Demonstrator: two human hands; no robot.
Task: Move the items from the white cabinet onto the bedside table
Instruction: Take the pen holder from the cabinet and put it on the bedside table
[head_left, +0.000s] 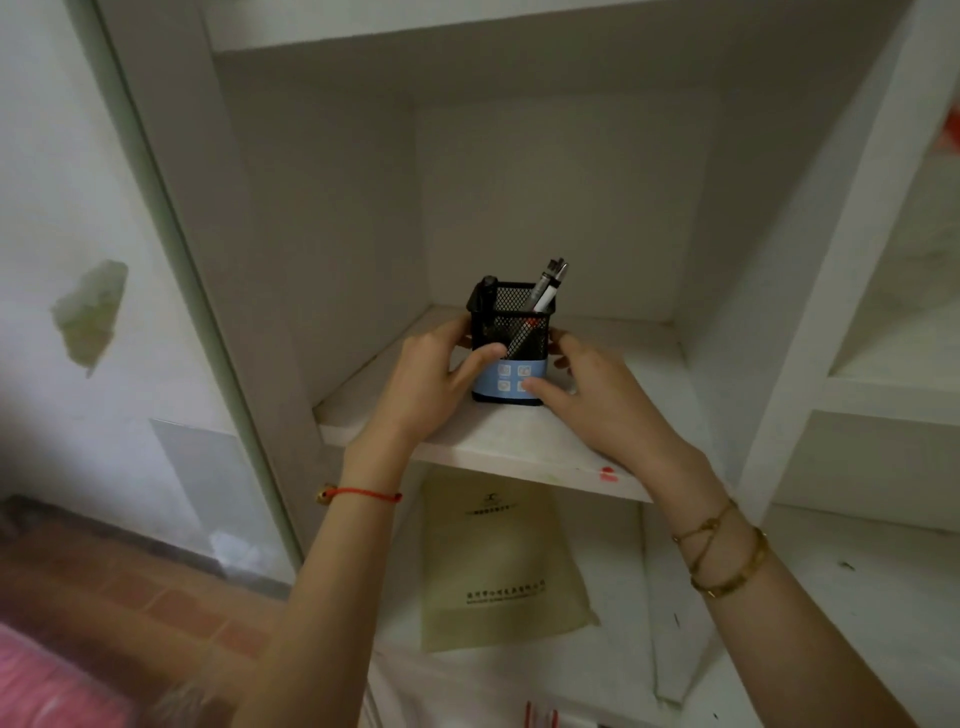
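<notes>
A black mesh pen holder (511, 322) with a blue label band stands on a shelf (519, 441) of the white cabinet. Two or three pens (545, 288) lean in it, tips above the rim. My left hand (426, 379) wraps its left side, thumb across the front. My right hand (597, 395) presses its right side, thumb on the blue band. Both hands grip the holder, which still rests on the shelf board.
A yellowish-green bag (498, 566) with printed text lies on the shelf below. The cabinet's side walls close in left and right of the compartment. More compartments (883, 338) lie to the right. Tiled floor (156, 597) and pink fabric (41, 686) sit lower left.
</notes>
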